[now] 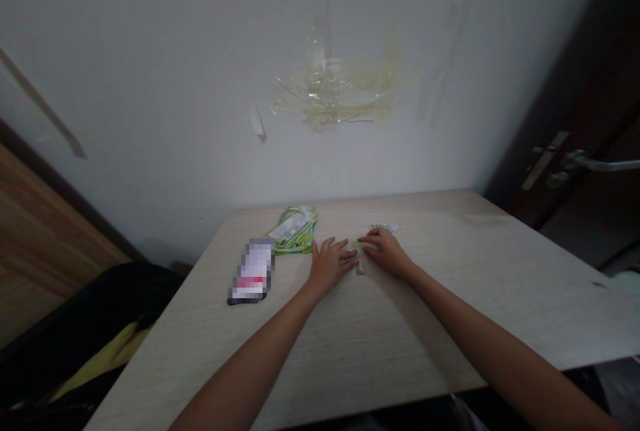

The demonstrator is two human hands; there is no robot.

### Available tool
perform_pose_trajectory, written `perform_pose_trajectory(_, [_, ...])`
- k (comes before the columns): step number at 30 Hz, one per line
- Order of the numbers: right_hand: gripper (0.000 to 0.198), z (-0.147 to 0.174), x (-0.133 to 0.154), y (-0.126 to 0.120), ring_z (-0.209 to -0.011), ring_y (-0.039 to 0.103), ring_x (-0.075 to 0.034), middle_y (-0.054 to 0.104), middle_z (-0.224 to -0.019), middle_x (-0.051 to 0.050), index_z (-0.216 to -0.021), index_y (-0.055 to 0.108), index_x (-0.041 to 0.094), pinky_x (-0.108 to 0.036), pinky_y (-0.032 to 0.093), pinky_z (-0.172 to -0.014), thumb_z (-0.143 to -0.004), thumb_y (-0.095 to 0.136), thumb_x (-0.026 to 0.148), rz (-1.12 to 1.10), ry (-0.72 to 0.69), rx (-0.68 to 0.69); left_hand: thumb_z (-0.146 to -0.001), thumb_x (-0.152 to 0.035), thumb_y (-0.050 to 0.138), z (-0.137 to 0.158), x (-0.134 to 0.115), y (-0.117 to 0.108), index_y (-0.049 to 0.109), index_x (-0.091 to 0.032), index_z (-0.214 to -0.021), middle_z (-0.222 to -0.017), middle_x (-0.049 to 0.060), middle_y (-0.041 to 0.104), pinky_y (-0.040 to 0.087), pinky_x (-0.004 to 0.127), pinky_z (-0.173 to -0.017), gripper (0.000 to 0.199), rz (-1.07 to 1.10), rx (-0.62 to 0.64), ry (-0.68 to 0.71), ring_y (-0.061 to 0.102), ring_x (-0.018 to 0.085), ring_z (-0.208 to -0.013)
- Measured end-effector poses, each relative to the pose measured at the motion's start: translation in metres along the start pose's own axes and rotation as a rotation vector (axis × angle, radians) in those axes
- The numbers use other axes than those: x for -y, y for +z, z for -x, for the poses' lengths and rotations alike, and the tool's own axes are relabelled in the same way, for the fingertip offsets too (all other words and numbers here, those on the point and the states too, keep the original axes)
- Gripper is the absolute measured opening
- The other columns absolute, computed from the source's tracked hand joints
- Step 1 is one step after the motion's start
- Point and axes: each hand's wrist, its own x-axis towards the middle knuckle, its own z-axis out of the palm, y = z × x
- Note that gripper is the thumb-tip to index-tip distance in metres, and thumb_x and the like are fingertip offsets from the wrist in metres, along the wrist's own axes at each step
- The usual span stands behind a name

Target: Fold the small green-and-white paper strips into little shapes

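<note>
My left hand point(331, 263) lies on the table with its fingers spread, its tips at the left side of a small green-and-white strip point(360, 269) that looks like a cut piece of packaging. From the right, my right hand point(387, 252) reaches the same strip, fingers stretched and slightly bent, the tips touching or close to its upper part. Part of the strip is hidden between the hands. Just behind my right hand lies another small green-and-white scrap point(387, 226). Left of my left hand is a stack of flat green printed packets point(297, 231).
A phone point(253, 271) with a blurred screen lies at the left on the pale wooden table point(310, 371). The table's back edge meets a white wall point(200, 84) with old clear tape point(335, 94). A dark door with a metal handle point(595, 163) stands at the right.
</note>
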Motion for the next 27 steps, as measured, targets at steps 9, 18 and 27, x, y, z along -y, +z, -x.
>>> perform_pose_trajectory(9, [0.015,0.0,0.008,-0.004,-0.098,0.06,-0.023,0.065,-0.103,-0.008,-0.093,0.078,0.026,-0.041,0.048,-0.092,-0.082,0.071,0.032,-0.015,-0.008,0.004,-0.089,-0.058,0.055,0.001,-0.002,-0.001,0.069,-0.043,-0.118,-0.147,-0.004,0.052,0.006,0.067,-0.117,0.034,-0.011,0.0,-0.018,0.033,0.032,-0.142])
perform_pose_trajectory(18, [0.02,-0.001,0.009,-0.01,-0.101,0.06,-0.024,0.064,-0.105,-0.009,-0.093,0.077,0.025,-0.041,0.047,-0.094,-0.075,0.077,0.031,-0.033,-0.015,0.048,-0.089,-0.058,0.054,0.0,-0.001,0.0,0.068,-0.044,-0.117,-0.146,-0.005,0.053,0.009,0.069,-0.115,0.034,-0.018,-0.009,-0.001,0.034,0.033,-0.141])
perform_pose_trajectory(27, [0.038,0.006,0.008,-0.015,-0.111,0.057,-0.025,0.06,-0.116,-0.011,-0.107,0.074,0.025,-0.043,0.045,-0.1,-0.072,0.08,0.035,-0.106,-0.052,0.105,-0.089,-0.061,0.052,0.001,-0.001,0.0,0.069,-0.043,-0.117,-0.146,-0.004,0.053,0.008,0.07,-0.114,0.037,-0.016,-0.021,0.003,0.034,0.034,-0.141])
